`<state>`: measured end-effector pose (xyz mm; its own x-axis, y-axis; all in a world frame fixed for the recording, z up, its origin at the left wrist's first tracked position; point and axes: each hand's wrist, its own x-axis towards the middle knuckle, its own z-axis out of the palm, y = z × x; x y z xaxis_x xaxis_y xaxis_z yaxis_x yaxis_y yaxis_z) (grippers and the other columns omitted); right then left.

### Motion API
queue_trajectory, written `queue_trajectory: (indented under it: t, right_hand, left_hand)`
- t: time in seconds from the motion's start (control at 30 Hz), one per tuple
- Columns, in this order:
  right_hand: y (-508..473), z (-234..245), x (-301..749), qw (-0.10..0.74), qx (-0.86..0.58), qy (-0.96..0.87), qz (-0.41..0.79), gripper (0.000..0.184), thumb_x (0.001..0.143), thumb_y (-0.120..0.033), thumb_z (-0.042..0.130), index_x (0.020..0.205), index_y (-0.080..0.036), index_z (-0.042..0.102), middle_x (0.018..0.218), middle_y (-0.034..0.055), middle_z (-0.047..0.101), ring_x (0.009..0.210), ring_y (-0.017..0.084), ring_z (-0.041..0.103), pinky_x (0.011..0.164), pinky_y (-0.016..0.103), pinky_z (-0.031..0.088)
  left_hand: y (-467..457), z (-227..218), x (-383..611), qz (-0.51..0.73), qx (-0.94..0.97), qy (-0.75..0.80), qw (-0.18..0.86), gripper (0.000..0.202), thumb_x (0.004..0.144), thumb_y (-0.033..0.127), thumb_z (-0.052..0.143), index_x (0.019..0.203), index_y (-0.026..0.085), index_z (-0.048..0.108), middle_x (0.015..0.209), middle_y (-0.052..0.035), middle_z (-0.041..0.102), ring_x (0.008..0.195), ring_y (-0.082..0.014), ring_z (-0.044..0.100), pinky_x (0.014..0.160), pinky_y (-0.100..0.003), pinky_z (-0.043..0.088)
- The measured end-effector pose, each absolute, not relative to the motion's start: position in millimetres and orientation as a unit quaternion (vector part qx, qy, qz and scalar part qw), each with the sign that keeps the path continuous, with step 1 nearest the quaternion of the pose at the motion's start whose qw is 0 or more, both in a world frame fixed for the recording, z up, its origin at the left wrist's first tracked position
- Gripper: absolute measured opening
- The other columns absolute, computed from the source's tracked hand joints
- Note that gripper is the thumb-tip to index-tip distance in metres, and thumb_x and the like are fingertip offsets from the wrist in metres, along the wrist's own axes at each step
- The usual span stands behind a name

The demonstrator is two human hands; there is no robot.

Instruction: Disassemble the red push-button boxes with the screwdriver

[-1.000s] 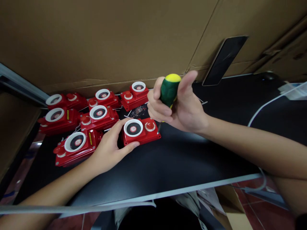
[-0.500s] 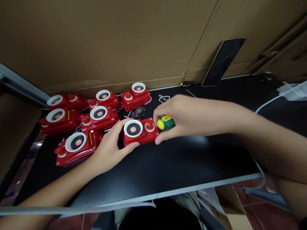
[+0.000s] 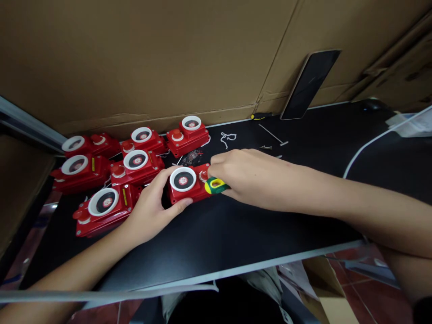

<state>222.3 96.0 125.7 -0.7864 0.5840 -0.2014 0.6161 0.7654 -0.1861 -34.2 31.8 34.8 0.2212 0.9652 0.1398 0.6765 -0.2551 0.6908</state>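
Observation:
My left hand point(image 3: 151, 207) grips the left end of a red box point(image 3: 189, 184) with a white ring and a red button, lying on the black table point(image 3: 256, 225). My right hand point(image 3: 243, 173) is closed round a green and yellow screwdriver point(image 3: 216, 185), laid low, with its fingers over the box's right end and button. The screwdriver's shaft is hidden under my hand.
Several more red boxes point(image 3: 111, 166) lie in rows to the left. A cardboard wall point(image 3: 168, 58) stands behind the table, with a dark phone point(image 3: 308, 85) leaning on it. A white string point(image 3: 227, 137), small metal pins point(image 3: 273, 135) and a white cable point(image 3: 374, 141) lie at the back right.
My right hand has swung the screwdriver down from upright and moved left onto the box's right end. My left hand has kept its hold on the box.

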Motion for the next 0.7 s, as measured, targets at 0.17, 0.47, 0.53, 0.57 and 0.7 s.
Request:
queue_trajectory:
  t: [0.17, 0.47, 0.53, 0.57, 0.7]
  right_hand:
    - [98, 133, 234, -0.024, 0.305, 0.939, -0.154, 0.014, 0.089, -0.002, 0.071, 0.091, -0.015, 0.072, 0.094, 0.0077, 0.073, 0.076, 0.018, 0.061, 0.069, 0.031, 0.036]
    - [163, 112, 333, -0.183, 0.524, 0.829, -0.066, 0.006, 0.089, -0.031, 0.076, 0.086, -0.026, 0.075, 0.076, 0.0036, 0.073, 0.068, 0.024, 0.063, 0.071, 0.037, 0.041]
    - [169, 90, 348, -0.177, 0.575, 0.796, -0.068, 0.012, 0.090, -0.035, 0.073, 0.084, -0.025, 0.074, 0.081, 0.0067, 0.078, 0.073, 0.026, 0.069, 0.072, 0.038, 0.046]
    - [171, 79, 352, -0.169, 0.587, 0.789, -0.074, 0.014, 0.092, -0.037, 0.072, 0.087, -0.024, 0.074, 0.085, 0.0083, 0.080, 0.078, 0.028, 0.072, 0.074, 0.038, 0.048]
    - [173, 54, 356, -0.121, 0.592, 0.794, -0.072, 0.015, 0.094, -0.034, 0.067, 0.093, -0.022, 0.076, 0.095, 0.0112, 0.083, 0.089, 0.030, 0.077, 0.083, 0.039, 0.055]
  left_hand:
    - [33, 34, -35, 0.286, 0.739, 0.557, 0.249, 0.066, 0.096, 0.057, 0.077, 0.149, 0.023, 0.058, 0.149, -0.0129, 0.072, 0.135, -0.0359, 0.072, 0.119, -0.054, 0.058]
    - [29, 26, -35, 0.317, 0.733, 0.544, 0.258, 0.070, 0.095, 0.046, 0.079, 0.153, 0.024, 0.047, 0.157, -0.0170, 0.059, 0.146, -0.0361, 0.063, 0.127, -0.058, 0.050]
    - [28, 24, -35, 0.328, 0.742, 0.530, 0.248, 0.065, 0.095, 0.041, 0.079, 0.149, 0.024, 0.047, 0.153, -0.0168, 0.057, 0.145, -0.0354, 0.062, 0.125, -0.057, 0.052]
    - [28, 24, -35, 0.327, 0.749, 0.524, 0.238, 0.062, 0.095, 0.038, 0.079, 0.146, 0.025, 0.048, 0.150, -0.0161, 0.056, 0.144, -0.0350, 0.061, 0.124, -0.057, 0.053]
    - [26, 26, -35, 0.308, 0.769, 0.525, 0.193, 0.055, 0.094, 0.033, 0.076, 0.141, 0.026, 0.048, 0.140, -0.0131, 0.054, 0.136, -0.0342, 0.061, 0.119, -0.058, 0.055]
